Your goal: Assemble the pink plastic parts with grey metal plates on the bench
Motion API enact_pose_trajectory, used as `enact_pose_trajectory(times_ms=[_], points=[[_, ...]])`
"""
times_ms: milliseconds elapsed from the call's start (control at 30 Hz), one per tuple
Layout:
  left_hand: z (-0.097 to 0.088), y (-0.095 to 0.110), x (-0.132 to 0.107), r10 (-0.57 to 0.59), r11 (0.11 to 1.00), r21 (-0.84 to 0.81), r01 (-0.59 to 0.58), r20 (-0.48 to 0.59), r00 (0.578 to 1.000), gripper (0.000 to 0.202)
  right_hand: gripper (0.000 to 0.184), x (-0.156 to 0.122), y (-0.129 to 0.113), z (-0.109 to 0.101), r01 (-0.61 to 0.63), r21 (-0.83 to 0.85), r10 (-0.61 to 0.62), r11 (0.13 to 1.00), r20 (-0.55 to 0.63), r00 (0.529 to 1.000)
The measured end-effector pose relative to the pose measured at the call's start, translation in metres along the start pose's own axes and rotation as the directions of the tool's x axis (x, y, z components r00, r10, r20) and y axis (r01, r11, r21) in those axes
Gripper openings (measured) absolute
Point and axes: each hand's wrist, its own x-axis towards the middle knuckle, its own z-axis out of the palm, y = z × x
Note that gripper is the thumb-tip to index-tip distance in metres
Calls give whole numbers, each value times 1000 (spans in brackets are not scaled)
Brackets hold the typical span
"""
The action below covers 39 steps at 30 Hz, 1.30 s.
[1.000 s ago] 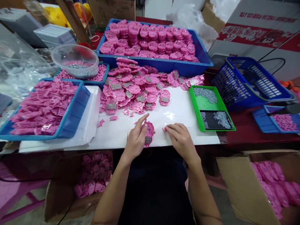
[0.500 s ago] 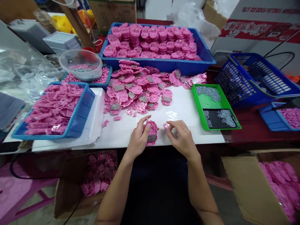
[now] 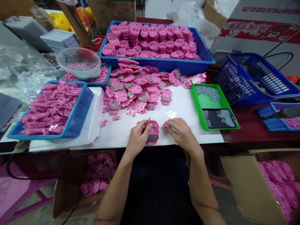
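Far L, a blue plastic tray is full of thin pink plastic pcs. Next, a messy pile of pink plastic cases w/ gray plates sits on the white tabletop. The L hand grips one flat pink plastic case by the front edge. Just R, a tiny pink plastic bit is pinched by the R hand. Farther R: a green plastic tray w/ tiny silver bits, then a blue plastic basket w/ holes.
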Motion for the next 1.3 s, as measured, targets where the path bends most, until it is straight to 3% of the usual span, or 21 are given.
enact_pose_trajectory(times_ms=[100,200,300,400,500,567,667,800,1000,1200,1300], points=[[0,1,0,-3,1000,5,4,-12,1000,35,29,-3,-8,6,-60,-19,58,998,-77,995],[1,2,0,-15,1000,-15,15,-28,999,35,28,-1,-22,13,-207,-151,179,967,-181,967],[2,3,0,-29,998,-48,27,-36,999,34,23,6,-32,18,-283,-281,253,917,-138,958],[2,2,0,-26,998,-63,23,-39,999,32,21,11,-32,15,-217,-226,215,950,-33,976],[2,2,-1,-19,998,-67,16,-41,999,32,41,11,-27,8,-126,-33,126,992,13,992],[2,3,-1,-17,998,-65,14,-48,999,33,45,9,-25,7,-140,16,140,990,-32,990],[2,4,-1,-13,998,-69,9,-57,998,33,28,8,-28,11,-206,-63,198,977,-111,974],[2,5,0,-11,996,-87,7,-53,999,34,13,10,-29,19,-197,-120,191,973,-61,980],[3,2,0,2,996,-89,-8,-75,997,36,22,14,-22,18,-232,164,254,959,-129,959],[2,4,0,9,996,-84,-13,-54,999,35,17,6,-25,14,-132,48,134,990,-55,989],[1,7,-1,22,997,-69,-26,-58,998,35,16,1,-27,13,-103,19,104,994,-90,990]])
